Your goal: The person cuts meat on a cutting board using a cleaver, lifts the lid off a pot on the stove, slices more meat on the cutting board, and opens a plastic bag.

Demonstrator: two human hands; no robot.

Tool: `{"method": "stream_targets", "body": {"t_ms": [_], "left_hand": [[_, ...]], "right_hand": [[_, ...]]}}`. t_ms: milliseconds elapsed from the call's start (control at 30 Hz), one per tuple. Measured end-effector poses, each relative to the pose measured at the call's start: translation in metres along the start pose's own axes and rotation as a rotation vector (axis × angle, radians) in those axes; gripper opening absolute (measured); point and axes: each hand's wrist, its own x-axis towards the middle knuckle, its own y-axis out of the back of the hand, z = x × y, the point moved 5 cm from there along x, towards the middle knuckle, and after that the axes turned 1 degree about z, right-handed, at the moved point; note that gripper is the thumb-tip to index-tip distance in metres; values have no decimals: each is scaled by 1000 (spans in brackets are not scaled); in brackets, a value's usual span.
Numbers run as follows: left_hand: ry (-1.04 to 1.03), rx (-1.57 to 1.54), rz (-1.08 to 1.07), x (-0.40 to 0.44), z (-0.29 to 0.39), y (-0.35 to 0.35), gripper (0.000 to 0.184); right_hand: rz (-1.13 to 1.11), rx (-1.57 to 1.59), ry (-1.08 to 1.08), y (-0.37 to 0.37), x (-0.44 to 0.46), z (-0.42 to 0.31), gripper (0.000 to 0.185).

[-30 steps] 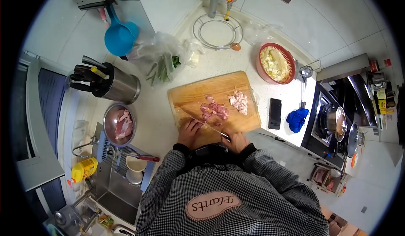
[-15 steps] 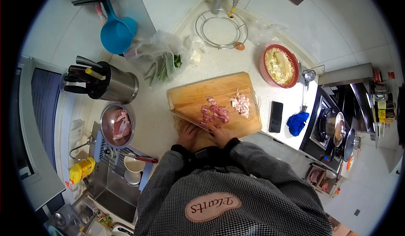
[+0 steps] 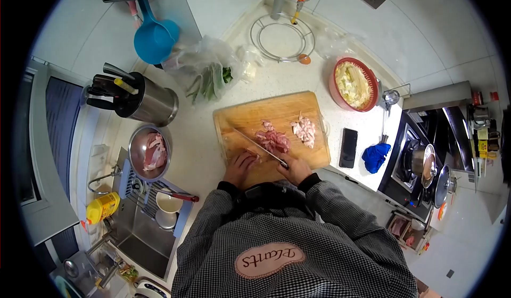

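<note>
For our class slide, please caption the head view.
Right hand holds a knife over the board; left steadies meat.

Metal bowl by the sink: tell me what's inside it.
The metal bowl holds raw meat in pinkish pieces. Whatever lies beneath the meat is covered and cannot be seen.

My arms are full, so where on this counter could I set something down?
The counter is bare between the knife block, steel bowl and cutting board's left edge, and between the board and wire rack. It is crowded right of the board, with the red basket, phone and blue bundle.
</note>
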Motion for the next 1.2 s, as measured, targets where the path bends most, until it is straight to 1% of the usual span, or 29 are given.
{"method": "stream_targets", "body": {"t_ms": [33, 167, 233, 367, 433, 533, 600, 700, 767, 800, 900, 967, 1033, 1067, 1133, 1167, 1200], "left_hand": [[-32, 19, -9, 2, 2, 1, 29], [-20, 77, -43, -2, -4, -3, 26], [-8, 58, -104, 0, -1, 2, 27], [-2, 64, -82, -9, -9, -5, 27], [-14, 51, -72, -6, -10, -6, 25], [19, 11, -36, -7, -12, -7, 23], [24, 11, -33, -6, -9, -4, 23], [28, -33, -15, 2, -4, 2, 23], [40, -75, -13, -1, -2, 7, 24], [34, -60, -8, -1, 1, 10, 25], [4, -30, 3, -2, 1, 9, 26], [-16, -12, 9, -5, -4, 6, 26], [-2, -2, -86, -4, -6, 2, 28], [0, -3, -85, -5, -6, 2, 28], [-2, -7, -45, -7, -6, 6, 30], [6, -8, -50, -9, -6, 6, 30], [8, -12, -26, -9, -6, 7, 30]], "right_hand": [[-19, -2, -19, 2, -3, 0, 33], [-87, 29, 0, 3, -15, -7, 32], [-108, -36, -17, -2, -17, -6, 32], [-177, -63, -48, -32, -5, 2, 34], [-93, -65, 4, -48, 21, -12, 34], [-132, -153, 2, -52, 48, -42, 34], [-131, -125, 1, -49, 52, -37, 34], [-77, -74, 16, -29, 38, -31, 36], [-24, -15, -63, -6, 22, -29, 35], [-42, 20, -49, -7, 19, -18, 35], [-63, -17, -6, -6, 3, -9, 38], [-84, -30, -35, -6, -7, -10, 38], [-143, -78, -31, -11, -11, -10, 39], [-146, -80, -30, -13, -12, -10, 39], [-145, -98, -93, -19, -11, -11, 35], [-153, -96, -95, -27, -7, -11, 35], [-136, -134, -45, -37, 1, -11, 36]]}}
